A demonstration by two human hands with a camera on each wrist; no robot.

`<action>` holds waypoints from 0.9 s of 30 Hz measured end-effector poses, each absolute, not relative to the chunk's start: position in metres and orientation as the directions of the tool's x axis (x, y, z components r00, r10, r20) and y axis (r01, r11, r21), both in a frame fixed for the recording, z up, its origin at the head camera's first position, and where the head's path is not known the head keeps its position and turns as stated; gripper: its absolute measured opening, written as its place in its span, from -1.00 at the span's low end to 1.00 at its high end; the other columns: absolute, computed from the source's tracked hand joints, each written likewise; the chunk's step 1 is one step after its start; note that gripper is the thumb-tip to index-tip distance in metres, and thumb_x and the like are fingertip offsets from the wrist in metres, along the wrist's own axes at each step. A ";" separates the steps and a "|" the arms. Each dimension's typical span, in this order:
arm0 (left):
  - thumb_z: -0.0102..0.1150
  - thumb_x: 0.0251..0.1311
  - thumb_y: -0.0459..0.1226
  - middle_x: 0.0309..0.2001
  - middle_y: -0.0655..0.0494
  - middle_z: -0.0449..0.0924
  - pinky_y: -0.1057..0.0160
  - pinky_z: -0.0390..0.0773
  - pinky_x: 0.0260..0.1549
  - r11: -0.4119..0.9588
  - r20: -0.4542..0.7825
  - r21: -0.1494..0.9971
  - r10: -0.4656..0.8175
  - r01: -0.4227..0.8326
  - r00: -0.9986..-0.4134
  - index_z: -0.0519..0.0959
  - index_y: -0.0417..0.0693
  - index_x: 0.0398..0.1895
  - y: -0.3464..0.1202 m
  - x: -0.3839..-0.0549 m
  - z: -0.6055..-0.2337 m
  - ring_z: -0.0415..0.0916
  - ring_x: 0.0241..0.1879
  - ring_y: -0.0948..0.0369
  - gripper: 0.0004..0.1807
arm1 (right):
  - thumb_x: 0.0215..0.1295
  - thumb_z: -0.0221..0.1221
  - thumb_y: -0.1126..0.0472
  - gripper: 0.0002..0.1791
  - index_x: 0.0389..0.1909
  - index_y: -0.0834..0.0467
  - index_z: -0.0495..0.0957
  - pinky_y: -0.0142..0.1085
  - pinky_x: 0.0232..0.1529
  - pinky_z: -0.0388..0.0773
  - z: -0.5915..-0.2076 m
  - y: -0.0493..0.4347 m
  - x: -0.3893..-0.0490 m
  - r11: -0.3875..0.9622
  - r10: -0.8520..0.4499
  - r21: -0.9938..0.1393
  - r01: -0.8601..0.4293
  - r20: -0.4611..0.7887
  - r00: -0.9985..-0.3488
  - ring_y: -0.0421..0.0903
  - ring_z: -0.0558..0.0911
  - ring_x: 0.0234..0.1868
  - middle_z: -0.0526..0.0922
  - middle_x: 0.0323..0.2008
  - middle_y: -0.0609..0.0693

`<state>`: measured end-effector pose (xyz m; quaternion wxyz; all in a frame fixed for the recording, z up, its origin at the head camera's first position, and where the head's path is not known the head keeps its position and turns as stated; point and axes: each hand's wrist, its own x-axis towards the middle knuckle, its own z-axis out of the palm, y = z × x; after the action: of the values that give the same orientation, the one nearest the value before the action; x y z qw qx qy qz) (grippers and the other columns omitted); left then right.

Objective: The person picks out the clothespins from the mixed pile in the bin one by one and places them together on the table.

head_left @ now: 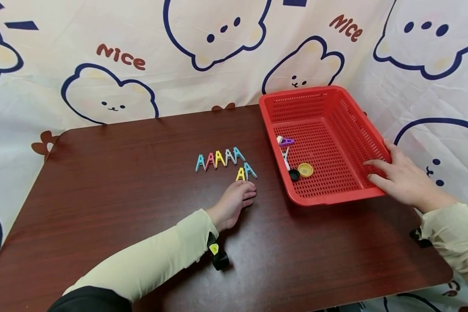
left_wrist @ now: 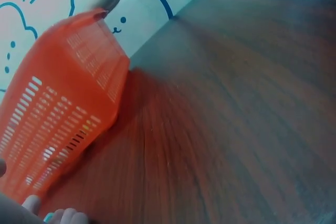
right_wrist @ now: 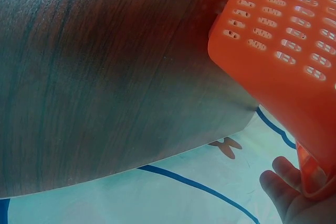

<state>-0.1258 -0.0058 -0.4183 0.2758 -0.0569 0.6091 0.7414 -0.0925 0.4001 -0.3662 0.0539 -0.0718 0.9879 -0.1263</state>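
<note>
My left hand is low over the table, its fingers bent at a yellow clothespin and covering that clothespin's lower end. Beside it lies a blue clothespin. Just beyond is a row of clothespins: blue, pink, yellow, white and another blue one. With fingers over its right rim, my right hand grips a red plastic basket. The right wrist view shows fingertips outside that rim.
Inside the basket lie a purple clothespin, a white clothespin, a black cap and a yellow round lid. The brown table meets a printed cloth at the back.
</note>
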 end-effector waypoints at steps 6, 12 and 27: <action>-0.13 0.51 -0.33 0.05 -0.11 0.39 0.00 0.40 0.19 -0.080 -0.417 0.878 0.354 -0.471 -0.837 0.40 -0.23 -0.09 -0.006 -0.134 -0.420 0.38 0.16 -0.04 -0.87 | 0.44 0.12 0.12 -0.51 0.25 0.35 0.51 0.45 0.04 0.32 -0.367 0.402 -0.092 0.958 -0.157 -0.253 -0.133 -0.078 -0.984 0.53 0.15 0.30 -0.13 0.51 0.50; -0.13 0.50 -0.34 0.09 -0.12 0.39 -0.01 0.41 0.16 -0.069 -0.423 0.878 0.348 -0.473 -0.837 0.42 -0.27 -0.06 -0.005 -0.138 -0.419 0.35 0.22 -0.05 -0.84 | 0.43 0.12 0.12 -0.49 0.27 0.35 0.51 0.45 0.08 0.31 -0.369 0.401 -0.094 0.956 -0.151 -0.264 -0.125 -0.082 -0.985 0.51 0.13 0.33 -0.13 0.52 0.47; -0.08 0.45 -0.39 0.18 -0.20 0.41 0.13 0.54 -0.07 -0.122 -0.359 0.893 0.389 -0.434 -0.848 0.41 -0.33 0.17 0.016 -0.153 -0.410 0.48 0.02 0.05 -0.69 | 0.43 0.14 0.12 -0.50 0.25 0.35 0.52 0.45 0.06 0.32 -0.366 0.400 -0.093 0.960 -0.161 -0.245 -0.136 -0.083 -0.984 0.53 0.14 0.31 -0.12 0.50 0.51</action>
<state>-0.1530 0.0156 -0.4104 0.2746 -0.0185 0.6029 0.7488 -0.0929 0.3995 -0.3665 0.0510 -0.0752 0.9886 -0.1201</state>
